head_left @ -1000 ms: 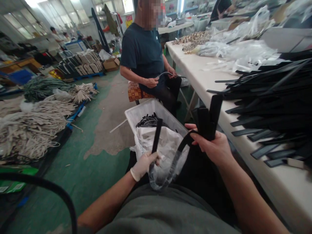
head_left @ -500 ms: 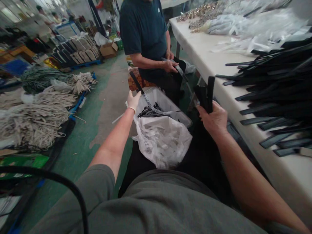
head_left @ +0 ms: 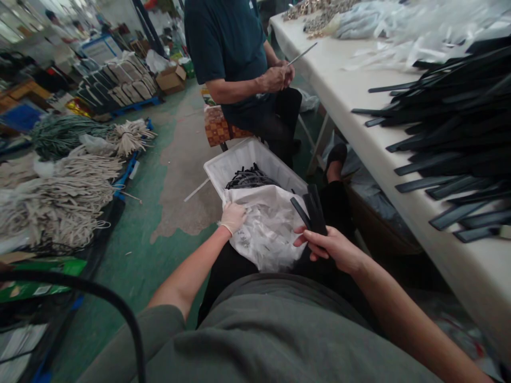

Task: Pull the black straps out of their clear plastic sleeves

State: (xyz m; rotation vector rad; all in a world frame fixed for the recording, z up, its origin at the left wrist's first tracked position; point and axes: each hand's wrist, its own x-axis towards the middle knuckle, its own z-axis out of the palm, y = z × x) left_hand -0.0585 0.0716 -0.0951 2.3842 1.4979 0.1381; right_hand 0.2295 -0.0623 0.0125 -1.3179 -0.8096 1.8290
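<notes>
My left hand (head_left: 233, 217), in a pale glove, rests against the left side of a white woven bag (head_left: 261, 199) on my lap. Its fingers are curled in, and what they hold, if anything, is hidden. Clear plastic scraps fill the bag. My right hand (head_left: 325, 244) is bare and closed on a small bundle of black straps (head_left: 315, 211), raised over the bag's right edge. One strap leans apart from the others. Just beyond the bag, a white plastic bin (head_left: 217, 165) holds a heap of dark straps (head_left: 251, 176).
A co-worker (head_left: 227, 48) sits beyond the bin, holding a thin strip. To the right, a white table (head_left: 339, 96) carries piled black straps (head_left: 459, 122) and plastic wrapping (head_left: 399, 32). Bundled beige cords (head_left: 75, 191) lie on the left, and a black cable (head_left: 99, 298) crosses the lower left.
My left hand has come back from above the bin to the bag; the strap with its plastic strip is gone from it. My right hand has moved left and down with the black straps.
</notes>
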